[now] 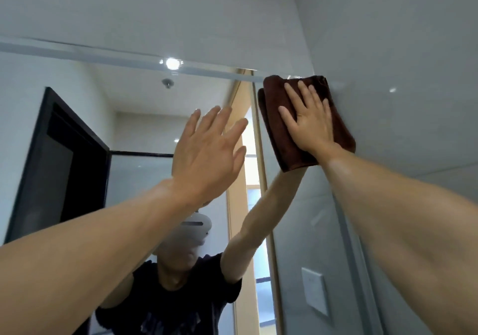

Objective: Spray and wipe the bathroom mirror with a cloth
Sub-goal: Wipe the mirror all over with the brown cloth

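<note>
At mirror [129,127] corner: one cloth [279,127], two hands.

Mirror [77,127] fills left and centre of frame. Cloth [282,132] at its upper right corner, right hand [310,125] flat on it. Left hand [207,151] raised mid-frame, left of cloth.

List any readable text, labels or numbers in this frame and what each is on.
None can be read.
Shirt print, reflected in the mirror: pale marks, too blurred and mirrored to read.
Cloth, wall plate, headset: no text visible.
</note>
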A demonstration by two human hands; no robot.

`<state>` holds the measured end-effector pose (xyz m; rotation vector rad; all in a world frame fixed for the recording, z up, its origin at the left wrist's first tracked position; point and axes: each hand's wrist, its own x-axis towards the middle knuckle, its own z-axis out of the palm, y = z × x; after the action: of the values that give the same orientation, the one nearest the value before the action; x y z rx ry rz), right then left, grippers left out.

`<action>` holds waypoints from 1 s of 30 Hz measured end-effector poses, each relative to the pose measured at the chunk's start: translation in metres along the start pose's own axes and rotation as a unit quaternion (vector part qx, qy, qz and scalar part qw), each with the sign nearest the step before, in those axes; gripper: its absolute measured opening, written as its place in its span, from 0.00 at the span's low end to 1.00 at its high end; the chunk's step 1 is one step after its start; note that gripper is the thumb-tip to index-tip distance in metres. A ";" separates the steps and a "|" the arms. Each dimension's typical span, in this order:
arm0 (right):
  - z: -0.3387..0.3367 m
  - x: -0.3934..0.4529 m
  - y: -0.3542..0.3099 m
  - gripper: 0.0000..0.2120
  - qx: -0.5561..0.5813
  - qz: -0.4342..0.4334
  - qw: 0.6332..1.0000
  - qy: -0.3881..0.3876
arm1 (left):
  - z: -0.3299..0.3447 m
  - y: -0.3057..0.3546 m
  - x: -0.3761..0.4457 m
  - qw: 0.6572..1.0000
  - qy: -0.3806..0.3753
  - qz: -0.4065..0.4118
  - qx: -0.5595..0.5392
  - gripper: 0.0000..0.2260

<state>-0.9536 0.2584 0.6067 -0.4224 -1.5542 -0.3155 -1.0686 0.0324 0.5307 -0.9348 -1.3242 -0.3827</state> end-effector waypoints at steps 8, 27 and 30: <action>0.003 -0.063 -0.020 0.31 -0.008 0.066 0.998 -0.003 | -0.037 -0.038 -0.050 1.000 -0.030 0.000 -0.009 0.23; 0.028 -0.184 -0.243 0.28 0.071 -0.280 0.957 -0.039 | -0.103 -0.081 -0.145 0.992 -0.069 -0.099 0.022 0.25; 0.029 -0.186 -0.225 0.28 0.096 -0.275 0.956 -0.024 | -0.100 -0.063 -0.147 0.994 -0.046 -0.100 0.006 0.25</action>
<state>-1.0816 0.0584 0.4336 0.1678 -1.7147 -0.5776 -1.0856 -0.1195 0.4195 -0.8210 -1.5085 -0.4903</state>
